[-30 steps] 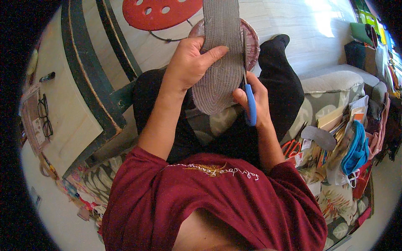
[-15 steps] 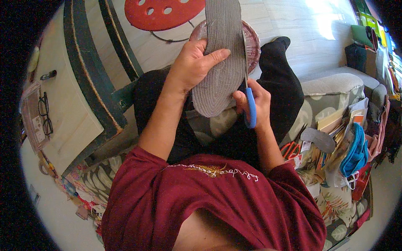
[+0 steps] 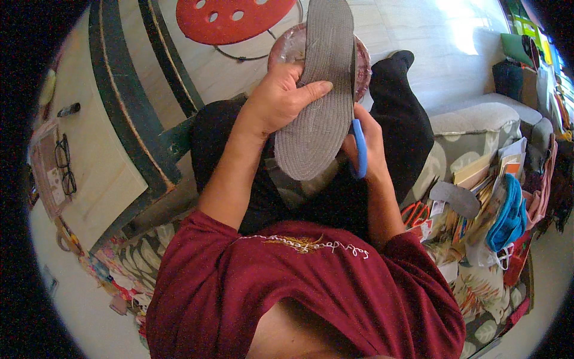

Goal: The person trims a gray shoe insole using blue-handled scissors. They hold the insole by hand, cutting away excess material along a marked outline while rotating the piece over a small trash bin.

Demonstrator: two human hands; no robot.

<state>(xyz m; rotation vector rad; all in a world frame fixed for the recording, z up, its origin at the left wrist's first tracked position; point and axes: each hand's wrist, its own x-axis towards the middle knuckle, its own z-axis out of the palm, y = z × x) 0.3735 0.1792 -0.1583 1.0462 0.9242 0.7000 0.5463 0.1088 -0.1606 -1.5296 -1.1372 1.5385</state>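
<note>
A long grey ribbed insole (image 3: 326, 84) tilts up over my lap, its rounded near end above my legs. My left hand (image 3: 281, 99) is closed on its left edge, thumb flat on the top face and the fingers out of sight beneath. Along the right edge, my right hand (image 3: 372, 140) grips blue-handled scissors (image 3: 360, 149). The scissor blades are mostly hidden behind the insole's edge. Below the insole, a round reddish basket with a clear plastic lining (image 3: 288, 48) shows on both sides.
A red stool seat with holes (image 3: 233, 21) stands ahead. To my left are a dark green wooden frame (image 3: 122, 90) and a table with eyeglasses (image 3: 64, 164). On the right, a patterned sofa holds red-handled scissors (image 3: 414, 213), another grey insole (image 3: 454, 199), papers and a blue cloth (image 3: 507, 215).
The insole's far end has swung slightly right and its near end has come closer to me. The scissor blades, visible before, are now mostly covered by the insole.
</note>
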